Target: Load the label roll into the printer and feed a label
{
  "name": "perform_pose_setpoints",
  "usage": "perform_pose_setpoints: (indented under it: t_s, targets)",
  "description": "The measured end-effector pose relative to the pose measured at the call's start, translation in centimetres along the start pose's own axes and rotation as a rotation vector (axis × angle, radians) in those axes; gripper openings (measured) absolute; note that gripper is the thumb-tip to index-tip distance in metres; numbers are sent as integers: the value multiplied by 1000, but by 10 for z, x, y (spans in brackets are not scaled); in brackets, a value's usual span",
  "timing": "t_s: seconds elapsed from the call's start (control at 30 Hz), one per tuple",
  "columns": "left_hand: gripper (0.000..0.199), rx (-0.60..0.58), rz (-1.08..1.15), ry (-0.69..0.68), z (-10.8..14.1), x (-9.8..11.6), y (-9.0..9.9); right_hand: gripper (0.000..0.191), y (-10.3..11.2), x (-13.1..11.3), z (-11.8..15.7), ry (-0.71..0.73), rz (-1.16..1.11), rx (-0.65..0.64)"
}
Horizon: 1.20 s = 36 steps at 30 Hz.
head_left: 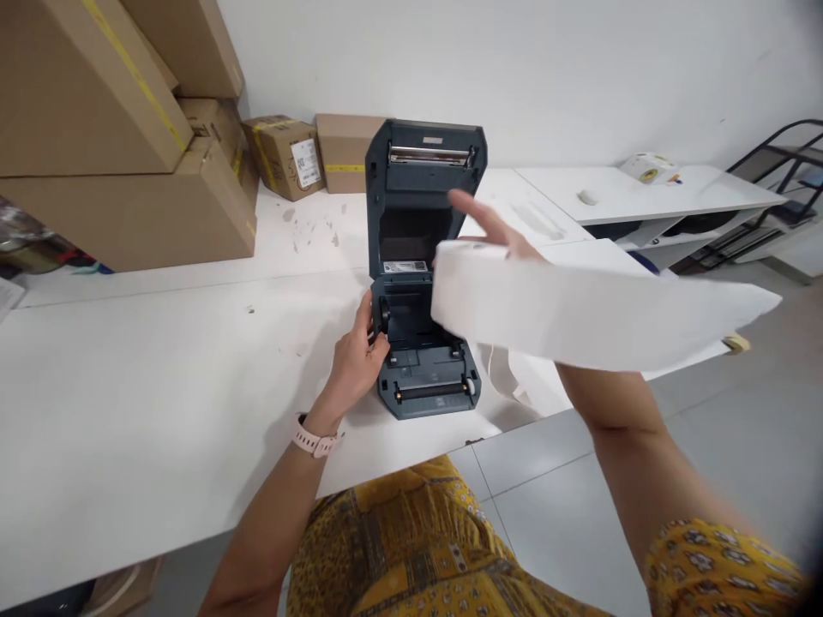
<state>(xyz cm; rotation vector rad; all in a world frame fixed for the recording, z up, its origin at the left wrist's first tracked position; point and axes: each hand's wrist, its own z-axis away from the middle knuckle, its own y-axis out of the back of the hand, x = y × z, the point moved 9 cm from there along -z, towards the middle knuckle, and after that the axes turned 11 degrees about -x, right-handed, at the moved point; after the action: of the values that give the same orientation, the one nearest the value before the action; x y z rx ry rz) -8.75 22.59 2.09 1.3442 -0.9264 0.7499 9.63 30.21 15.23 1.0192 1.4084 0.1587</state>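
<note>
A dark label printer (430,356) stands on the white table with its lid (428,184) tipped up, so the bay and the black roller at its front lie bare. My left hand (358,356) grips the printer's left side, thumb and fingers bent over the edge by the roll holder. Over the right part of the bay, my right hand (494,227) holds a roll of white labels (472,296). Its index finger points out, while the palm and other fingers are largely hidden behind the roll. A long loose strip trails from the roll to the right, across my forearm.
Large cardboard boxes (193,206) are stacked at the back left, with smaller boxes (286,158) behind the printer. Further right is a second white table (617,201) bearing a small white box (649,167). A black rack (771,180) stands at the far right.
</note>
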Motion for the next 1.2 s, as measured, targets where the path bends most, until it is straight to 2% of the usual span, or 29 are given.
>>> perform_pose_setpoints:
  t_s: [0.07, 0.17, 0.4, 0.5, 0.6, 0.67, 0.8, 0.87, 0.93, 1.03, 1.2]
  targets:
    - [81, -13, 9, 0, -1, -2, -1, 116, -20, -7, -16, -48, 100, -210]
    - [81, -10, 9, 6, -1, -1, -1, 120, -38, -9, -36, -72, 295, -406]
    - [84, -22, -73, 93, 0, 4, 0, 136, -79, 23, -72, -186, 612, -643]
    - [80, -8, -87, 108, 0, 6, 3, 141, -93, 37, -76, -189, 609, -715]
    - [79, -23, -78, 106, 1, 6, 2, 131, -101, 44, -69, -159, 534, -750]
    - [79, -33, -66, 90, 2, 6, 1, 120, -99, 42, -59, -141, 480, -701]
    - [79, -24, 1, 40, 3, 5, 0, 86, -76, 16, -24, -55, 423, -382]
    - [78, -30, 28, 34, 3, 3, -2, 69, -74, 2, 2, -30, 449, -289]
    - [78, -33, 43, 33, 3, 2, -2, 61, -88, -7, 28, -18, 501, -295]
    - [77, -24, 54, 29, 3, 2, -1, 64, -119, -12, 56, -27, 598, -294]
    - [75, -8, 64, 13, 3, 1, 0, 72, -148, -17, 74, -85, 739, -98]
